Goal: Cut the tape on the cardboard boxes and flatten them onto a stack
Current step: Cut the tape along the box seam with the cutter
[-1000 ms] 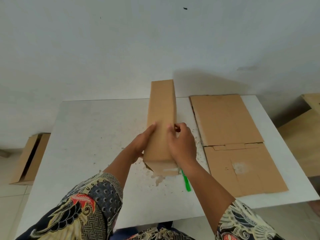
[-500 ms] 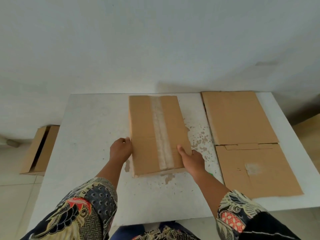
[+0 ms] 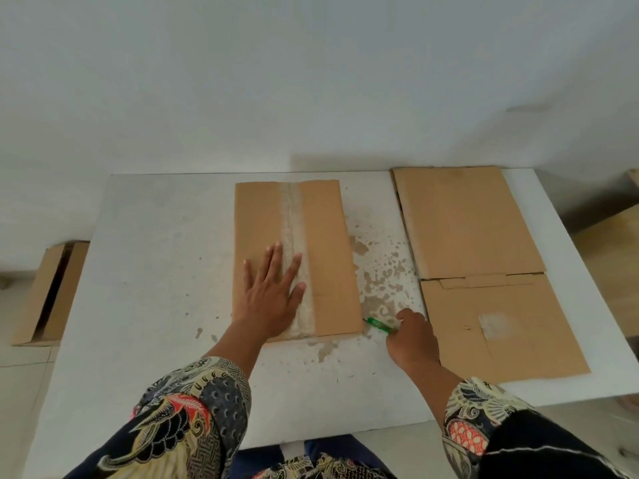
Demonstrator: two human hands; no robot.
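A brown cardboard box (image 3: 325, 243) lies in the middle of the white table (image 3: 155, 271), its wide face up with a strip of clear tape (image 3: 297, 236) running down its centre. My left hand (image 3: 273, 292) presses flat on the box's near half, fingers spread and straight. My right hand (image 3: 413, 337) is just right of the box's near corner, its fingers curled round a green cutter (image 3: 378, 324) that lies on the table. A flattened cardboard box (image 3: 477, 257) lies on the table's right side.
An open-ended cardboard box (image 3: 48, 292) lies on the floor left of the table. More cardboard (image 3: 612, 257) stands past the table's right edge. The tabletop between the two boxes is worn and spotted brown. A plain wall rises directly behind the table.
The box went from standing on its narrow side to lying on its wide face. My left hand moved onto its top, and my right hand left it for the green cutter.
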